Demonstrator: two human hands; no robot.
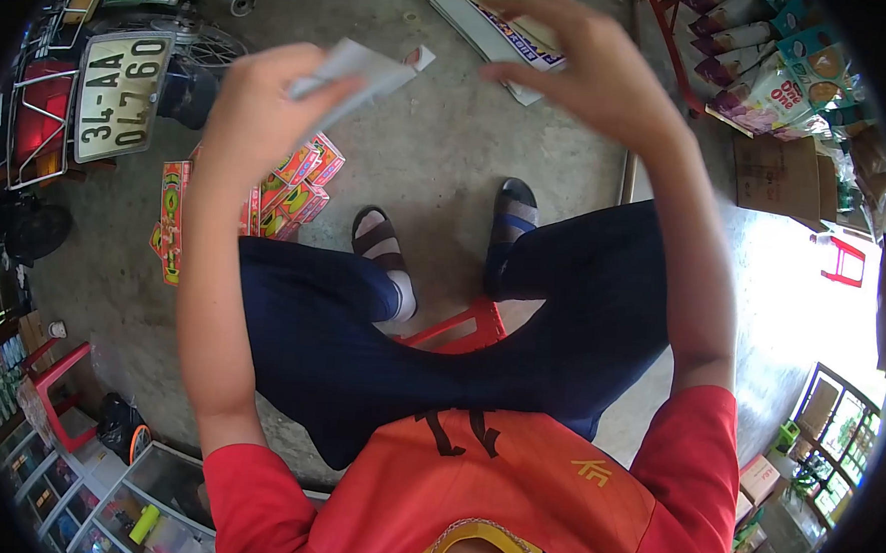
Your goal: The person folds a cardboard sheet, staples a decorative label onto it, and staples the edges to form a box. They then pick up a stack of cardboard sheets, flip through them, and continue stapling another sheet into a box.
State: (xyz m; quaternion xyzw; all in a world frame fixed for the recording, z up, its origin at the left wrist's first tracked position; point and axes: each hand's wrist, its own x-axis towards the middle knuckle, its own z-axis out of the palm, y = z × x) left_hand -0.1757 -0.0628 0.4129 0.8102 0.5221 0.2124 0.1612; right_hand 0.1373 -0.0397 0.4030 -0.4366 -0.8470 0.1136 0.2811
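My left hand (277,103) is raised at the upper left, its fingers closed on a folded whitish-grey piece (358,77) that looks like card or paper. A small pale tip sticks out at the piece's right end. At the upper right my right hand (579,73) is spread, thumb apart from the fingers, with nothing held; it is slightly blurred. Behind it on the floor lies a stack of flat printed cardboard (491,39). Several orange and green printed packets (292,194) lie on the floor below my left hand.
A motorbike with a number plate (122,94) stands at the left. My sandalled feet flank the floor's middle, by a red stool (460,332). Snack packs (773,89) and a cardboard box (784,179) are at the right. A glass case (156,502) stands lower left.
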